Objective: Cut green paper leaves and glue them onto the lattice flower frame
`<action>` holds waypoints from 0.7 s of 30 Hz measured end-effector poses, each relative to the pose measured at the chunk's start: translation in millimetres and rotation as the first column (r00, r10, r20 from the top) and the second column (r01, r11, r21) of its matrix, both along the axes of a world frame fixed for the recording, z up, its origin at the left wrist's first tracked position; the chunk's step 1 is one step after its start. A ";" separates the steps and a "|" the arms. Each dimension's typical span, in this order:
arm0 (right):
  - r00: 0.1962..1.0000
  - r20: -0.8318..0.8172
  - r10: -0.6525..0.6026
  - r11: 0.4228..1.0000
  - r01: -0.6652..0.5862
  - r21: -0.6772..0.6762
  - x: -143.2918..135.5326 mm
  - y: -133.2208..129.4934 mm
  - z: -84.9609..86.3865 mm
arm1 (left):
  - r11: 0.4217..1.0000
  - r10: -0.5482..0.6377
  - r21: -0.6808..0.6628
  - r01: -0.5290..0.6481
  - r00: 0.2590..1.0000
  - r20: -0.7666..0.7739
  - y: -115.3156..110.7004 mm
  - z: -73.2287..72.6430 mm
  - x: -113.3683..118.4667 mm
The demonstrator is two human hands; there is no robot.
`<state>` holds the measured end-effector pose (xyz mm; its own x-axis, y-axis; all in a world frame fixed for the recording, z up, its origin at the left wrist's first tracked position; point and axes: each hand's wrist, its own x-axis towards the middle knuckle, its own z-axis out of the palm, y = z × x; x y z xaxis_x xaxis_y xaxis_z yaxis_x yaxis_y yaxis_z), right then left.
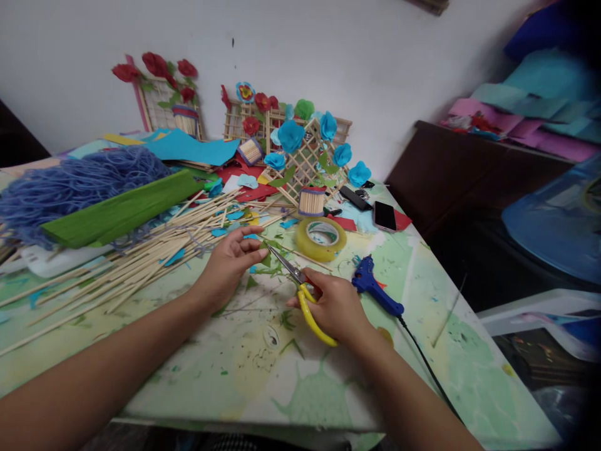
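Left hand [235,258]: you pinch green paper [265,259].
Right hand [337,305]: you grip yellow-handled scissors [297,275].
Blades [285,262]: one slip could nick your left hand.

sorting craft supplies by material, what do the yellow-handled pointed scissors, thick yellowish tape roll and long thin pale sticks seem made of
Yellow-handled pointed scissors: blades likely steel, from the grey metallic sheen; handles probably smooth plastic, evenly coloured.
Thick yellowish tape roll: seemingly glossy plastic film, translucent.
Long thin pale sticks: likely matt bamboo or wood, straw-coloured; can't tell which.
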<state>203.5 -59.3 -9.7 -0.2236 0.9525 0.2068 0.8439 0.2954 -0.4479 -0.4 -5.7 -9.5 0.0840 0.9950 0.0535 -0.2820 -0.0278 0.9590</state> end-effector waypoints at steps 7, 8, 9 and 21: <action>0.999 0.029 0.018 1.000 -0.018 -0.004 0.1 -0.3 0.5 | 1.000 0.008 0.010 -0.008 1.000 0.001 -2.3 0.7 0.4; 0.999 0.031 0.023 1.000 -0.023 -0.001 0.3 -0.2 0.8 | 1.000 0.007 0.010 -0.007 1.000 0.001 -2.6 1.0 0.6; 0.999 0.031 0.029 1.000 -0.029 0.003 0.5 -0.1 1.0 | 1.000 0.006 0.009 -0.006 1.000 0.001 -2.9 1.2 0.8; 1.000 -0.017 0.015 1.000 -0.015 -0.002 0.7 0.7 0.1 | 0.999 -0.047 -0.003 0.047 0.999 -0.020 -4.2 0.9 2.3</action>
